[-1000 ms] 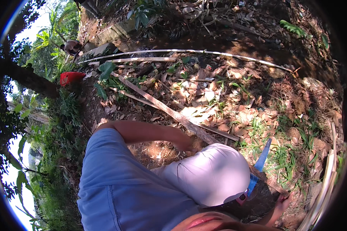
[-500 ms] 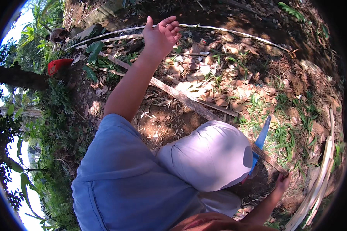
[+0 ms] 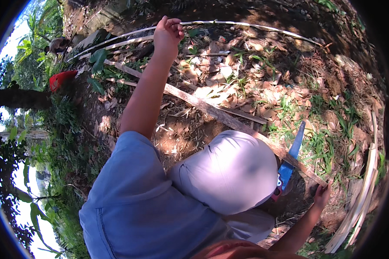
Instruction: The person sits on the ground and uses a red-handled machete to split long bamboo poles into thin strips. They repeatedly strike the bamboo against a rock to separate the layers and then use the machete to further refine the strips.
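My left hand (image 3: pixel 167 35) is raised at arm's length toward the top, fingers loosely curled and apart, with nothing in it. Behind it runs a long thin pale strip (image 3: pixel 246 24). My right hand (image 3: pixel 321 196), at the lower right, grips the near end of a long brown wooden slat (image 3: pixel 212 111). The slat slants from the upper left, passes beside my bent knee (image 3: pixel 235 168) and is partly hidden by it and my left arm. A blue handsaw (image 3: pixel 295 149) crosses under the slat; my knee partly covers its reddish handle end.
Split pale strips (image 3: pixel 362 203) lie in a bundle at the right. More slats (image 3: pixel 242 113) rest on ground strewn with dry leaves and grass. A red object (image 3: pixel 61 80) and a tree trunk (image 3: pixel 19 99) are at the left; another person (image 3: pixel 58 45) bends over farther off.
My left hand has shifted slightly up and left, its spread fingers curling in. The slat's end and my right hand have shifted slightly right and up, and more of the saw shows.
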{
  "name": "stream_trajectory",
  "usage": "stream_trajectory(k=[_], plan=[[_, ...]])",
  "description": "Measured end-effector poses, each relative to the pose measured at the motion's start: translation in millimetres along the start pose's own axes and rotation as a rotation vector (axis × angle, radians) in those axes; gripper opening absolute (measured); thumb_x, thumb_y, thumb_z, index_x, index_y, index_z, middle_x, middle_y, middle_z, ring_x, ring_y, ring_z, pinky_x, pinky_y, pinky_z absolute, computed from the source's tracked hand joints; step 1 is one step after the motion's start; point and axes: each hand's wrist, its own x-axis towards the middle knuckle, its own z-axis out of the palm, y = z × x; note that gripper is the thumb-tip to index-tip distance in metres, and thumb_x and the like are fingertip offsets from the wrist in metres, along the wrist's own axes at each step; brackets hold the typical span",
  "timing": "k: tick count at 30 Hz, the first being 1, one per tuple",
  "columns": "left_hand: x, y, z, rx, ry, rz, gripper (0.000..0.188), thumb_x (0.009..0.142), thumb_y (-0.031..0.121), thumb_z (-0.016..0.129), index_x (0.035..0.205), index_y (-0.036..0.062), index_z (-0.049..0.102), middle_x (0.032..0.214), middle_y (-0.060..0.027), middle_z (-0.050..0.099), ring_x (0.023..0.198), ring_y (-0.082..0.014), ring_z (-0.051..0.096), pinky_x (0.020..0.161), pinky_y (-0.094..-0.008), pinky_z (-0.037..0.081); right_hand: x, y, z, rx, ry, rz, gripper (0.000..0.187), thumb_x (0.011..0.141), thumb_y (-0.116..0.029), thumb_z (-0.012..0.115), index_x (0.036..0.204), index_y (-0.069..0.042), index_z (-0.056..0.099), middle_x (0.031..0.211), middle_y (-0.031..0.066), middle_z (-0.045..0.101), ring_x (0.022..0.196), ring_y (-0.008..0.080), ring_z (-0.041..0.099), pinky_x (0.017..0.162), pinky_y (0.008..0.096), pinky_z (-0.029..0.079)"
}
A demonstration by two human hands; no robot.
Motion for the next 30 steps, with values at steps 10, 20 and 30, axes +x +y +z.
stream_trajectory(k=[10,20,30], plan=[[-154,-259,116,0.954,-1.318,-0.338,0.040,0.104,0.033,0.068,0.126,0.0002,0.062,0.110,-0.0119,0.071,0.106,-0.0173,0.067,0.094,-0.0370,0.053,-14,35,23,-0.060,0.112,-0.058,0.013,0.094,-0.015,0.079,0.098,-0.010,0.068,0.085,0.0002,0.066,0.075,0.0115,0.065,0.069,0.0250,0.060],[-209,-345,119,1.025,-1.390,-0.333,0.038,0.099,0.030,0.076,0.106,-0.0056,0.066,0.075,-0.0111,0.065,0.068,-0.0185,0.058,0.066,-0.0380,0.050,-44,50,50,-0.056,0.240,-0.067,0.013,0.096,-0.020,0.074,0.105,-0.021,0.063,0.110,-0.0061,0.071,0.103,0.0103,0.062,0.087,0.0342,0.048],[-222,-341,125,1.041,-1.260,-0.502,0.043,0.100,0.035,0.074,0.101,-0.0064,0.066,0.068,-0.0059,0.059,0.064,-0.0133,0.052,0.059,-0.0340,0.046,-106,63,120,-0.916,0.667,-0.830,0.058,0.088,-0.037,0.083,0.132,-0.006,0.063,0.148,0.0231,0.049,0.131,0.0349,0.054,0.104,0.0530,0.047]])
